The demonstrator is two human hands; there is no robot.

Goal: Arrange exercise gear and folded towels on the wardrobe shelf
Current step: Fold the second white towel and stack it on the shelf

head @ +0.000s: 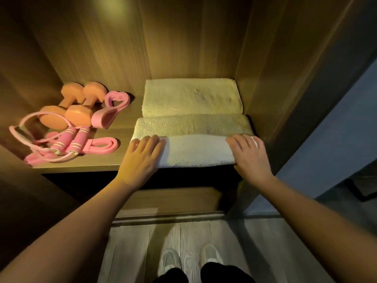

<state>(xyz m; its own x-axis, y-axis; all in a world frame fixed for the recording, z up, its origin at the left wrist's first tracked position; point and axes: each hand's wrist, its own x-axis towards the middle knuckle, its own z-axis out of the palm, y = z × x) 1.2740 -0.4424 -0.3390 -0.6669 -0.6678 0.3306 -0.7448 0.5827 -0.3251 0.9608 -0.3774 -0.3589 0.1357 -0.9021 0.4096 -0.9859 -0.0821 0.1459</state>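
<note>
1. Well to the left of the left hand's fingers [146,141] lies the exercise gear, grouped on the shelf [126,119]: a pink skipping rope [67,142], two orange dumbbells [75,107], a figure-eight band [110,109] and a flat pink band [103,147]. This half looks settled.
2. The left hand [140,158] lies flat on the left end of the white towel [195,151]. Its fingers are straight and slightly spread, pressing rather than gripping.
3. The white towel spans the gap between both hands, at the shelf's front edge. Just past the fingertips sits a second folded towel [191,124], touching it, and a third towel [191,97] lies behind that by the back wall.
4. The right hand [248,156] rests flat on the towel's right end, its fingers [242,139] extended and gripping nothing, close to the wardrobe's side wall.
5. The step in hand seems to be seating the last towel. The next move likely calls for an even push from both hands to keep the fold square, then lifting them off without dragging the cloth.
</note>
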